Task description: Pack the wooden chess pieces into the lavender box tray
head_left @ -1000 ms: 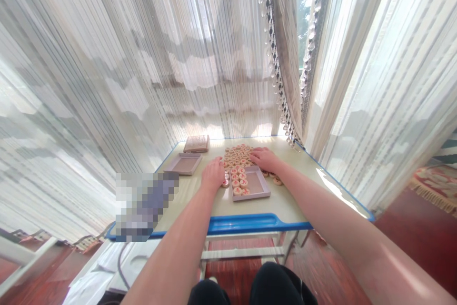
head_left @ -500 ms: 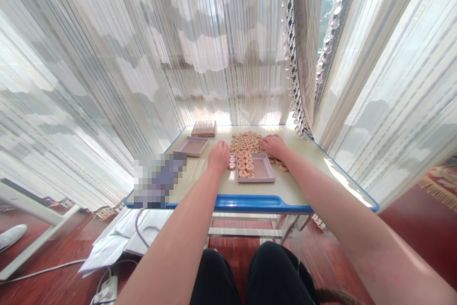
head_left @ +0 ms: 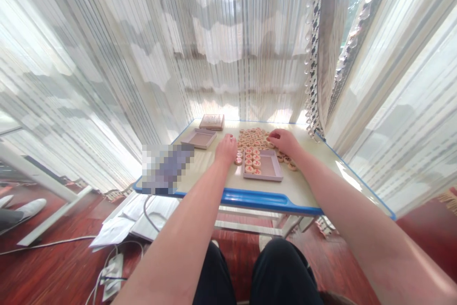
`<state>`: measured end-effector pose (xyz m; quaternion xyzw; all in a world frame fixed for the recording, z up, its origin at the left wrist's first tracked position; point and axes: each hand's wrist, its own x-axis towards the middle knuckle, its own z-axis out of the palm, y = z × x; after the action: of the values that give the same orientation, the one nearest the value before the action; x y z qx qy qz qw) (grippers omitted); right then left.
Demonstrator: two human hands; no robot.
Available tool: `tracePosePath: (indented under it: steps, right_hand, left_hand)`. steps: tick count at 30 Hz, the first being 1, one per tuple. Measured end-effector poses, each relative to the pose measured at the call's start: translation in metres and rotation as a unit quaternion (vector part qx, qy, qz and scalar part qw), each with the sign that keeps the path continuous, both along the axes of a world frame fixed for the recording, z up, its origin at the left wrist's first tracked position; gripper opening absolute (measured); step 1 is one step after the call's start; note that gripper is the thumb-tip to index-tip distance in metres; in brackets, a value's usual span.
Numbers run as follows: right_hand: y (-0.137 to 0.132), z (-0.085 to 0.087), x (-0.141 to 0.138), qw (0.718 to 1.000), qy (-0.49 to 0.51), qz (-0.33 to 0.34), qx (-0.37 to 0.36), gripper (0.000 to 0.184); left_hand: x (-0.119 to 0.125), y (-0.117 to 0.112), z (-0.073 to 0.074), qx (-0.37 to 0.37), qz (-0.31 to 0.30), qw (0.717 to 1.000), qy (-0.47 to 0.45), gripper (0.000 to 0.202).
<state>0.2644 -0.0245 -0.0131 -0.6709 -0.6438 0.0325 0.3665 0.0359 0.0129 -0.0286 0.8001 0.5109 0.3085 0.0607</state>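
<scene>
A pile of round wooden xiangqi pieces (head_left: pixel 253 139) lies spread on the table, with red and dark characters on them. In front of it is a shallow open box (head_left: pixel 272 179), whose left side holds two columns of red-marked pieces (head_left: pixel 253 161). At the pile's right edge my right hand (head_left: pixel 283 141) pinches a xiangqi piece, mostly hidden by the fingers. My left hand (head_left: pixel 226 149) rests at the pile's left side with its fingers curled closed; what they hold, if anything, is hidden. A short stack of pieces (head_left: pixel 238 161) stands between that hand and the box.
An empty shallow box tray (head_left: pixel 200 138) and a closed box (head_left: pixel 212 122) sit at the table's back left. A blurred dark item (head_left: pixel 167 169) lies front left. The table (head_left: pixel 207 167) has a blue rim. More dark-marked pieces (head_left: pixel 287 160) lie right of the box. Curtains hang behind.
My right hand has shifted from lying over the pile to a pinch at its right edge. The left hand stays beside the pile, its fingers slightly shifted. The whole view has turned slightly left.
</scene>
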Motion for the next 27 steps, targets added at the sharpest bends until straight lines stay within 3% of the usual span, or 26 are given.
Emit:
tracePosePath:
  steps: [4, 7, 10, 14, 18, 27]
  right_hand:
    - [-0.025, 0.019, -0.008, 0.998, 0.064, 0.003, -0.003, 0.015]
    - [-0.051, 0.027, -0.019, 0.989, 0.077, 0.089, -0.087, 0.015]
    - [-0.071, 0.022, -0.030, 0.981, 0.063, 0.133, -0.128, 0.013]
    - [-0.078, 0.009, -0.037, 0.991, -0.026, 0.110, -0.074, 0.013]
    - [-0.075, 0.001, -0.035, 0.994, -0.038, 0.098, -0.036, 0.015]
    - [-0.077, -0.006, -0.034, 0.991, -0.100, 0.091, -0.009, 0.024]
  left_hand:
    - [0.001, -0.001, 0.001, -0.010, 0.034, 0.999, -0.019, 0.032]
    - [0.002, -0.003, 0.003, -0.003, 0.045, 0.998, -0.034, 0.030]
    - [0.001, -0.012, 0.006, 0.018, 0.044, 0.998, -0.043, 0.027]
    - [-0.002, -0.027, 0.009, 0.069, 0.005, 0.998, -0.007, 0.024]
    - [-0.006, -0.033, 0.010, 0.107, -0.045, 0.993, 0.024, 0.024]
    - [-0.008, -0.038, 0.011, 0.123, -0.065, 0.989, 0.052, 0.024]
